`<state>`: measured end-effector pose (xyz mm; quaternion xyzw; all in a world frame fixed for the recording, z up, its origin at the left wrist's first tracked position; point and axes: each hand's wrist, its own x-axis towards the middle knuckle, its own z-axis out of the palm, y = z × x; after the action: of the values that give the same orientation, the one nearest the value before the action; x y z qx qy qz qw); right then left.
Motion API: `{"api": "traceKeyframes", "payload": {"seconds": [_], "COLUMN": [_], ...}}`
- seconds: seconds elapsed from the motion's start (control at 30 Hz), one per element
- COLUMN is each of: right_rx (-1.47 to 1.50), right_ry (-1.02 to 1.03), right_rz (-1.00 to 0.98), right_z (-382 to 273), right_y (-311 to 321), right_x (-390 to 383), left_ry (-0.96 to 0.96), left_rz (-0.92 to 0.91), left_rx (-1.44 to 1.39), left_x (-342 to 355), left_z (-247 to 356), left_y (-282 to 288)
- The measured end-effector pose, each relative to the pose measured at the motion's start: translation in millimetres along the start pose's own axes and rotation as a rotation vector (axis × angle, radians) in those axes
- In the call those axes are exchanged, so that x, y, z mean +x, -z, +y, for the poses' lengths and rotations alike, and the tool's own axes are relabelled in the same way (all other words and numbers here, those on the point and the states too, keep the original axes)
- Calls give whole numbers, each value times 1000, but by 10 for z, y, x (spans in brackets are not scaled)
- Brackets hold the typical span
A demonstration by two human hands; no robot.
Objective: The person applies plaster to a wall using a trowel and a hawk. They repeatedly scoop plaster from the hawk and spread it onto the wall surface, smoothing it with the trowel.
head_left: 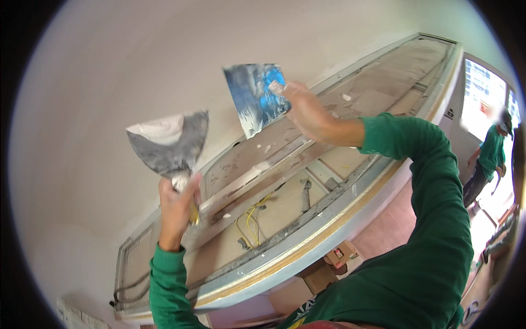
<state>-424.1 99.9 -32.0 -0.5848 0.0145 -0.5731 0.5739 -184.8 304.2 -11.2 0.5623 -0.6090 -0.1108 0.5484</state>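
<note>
My left hand (176, 207) is closed around the handle of a wide putty knife (174, 151), its flared grey blade pointing up. White compound (159, 130) covers part of that blade near its broad edge. Farther right and higher, my right hand (308, 112) grips a broad flat filling blade (249, 98), blue and dark, smeared with white along its surface and lower corner. The two tools are apart from each other. Behind them rises a smooth pale wall (109, 82); whether the right blade touches it I cannot tell.
Below my hands, a long recessed frame (350, 192) with metal rails runs along the wall. Yellow cable (249, 219) and debris lie inside it. An open cardboard box (339, 255) stands beneath its near edge. At far right, a person in green (493, 153) stands by a bright window (482, 93).
</note>
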Motion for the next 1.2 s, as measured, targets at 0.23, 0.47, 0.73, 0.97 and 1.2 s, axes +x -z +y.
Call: {"api": "traceKeyframes", "payload": {"seconds": [0.23, 0.47, 0.73, 0.97, 1.2], "right_rx": [634, 584, -877, -1546, -1623], "right_ry": [-440, -360, 674, 1223, 1233], "right_rz": [-69, -14, 386, 576, 739], "right_z": [-312, -607, -710, -690, -266], "right_y": [-615, -91, 1694, 2363, 2228], "right_x": [-293, -10, 1515, 2354, 3022], "left_ry": [-775, -466, -391, -210, -174], "left_rz": [296, 135, 231, 371, 482], "left_rx": [648, 1255, 1246, 1133, 1185], "left_x": [178, 325, -209, -124, -86], "left_z": [-77, -253, -609, -837, -867], "left_y": [-338, -191, 416, 628, 769]}}
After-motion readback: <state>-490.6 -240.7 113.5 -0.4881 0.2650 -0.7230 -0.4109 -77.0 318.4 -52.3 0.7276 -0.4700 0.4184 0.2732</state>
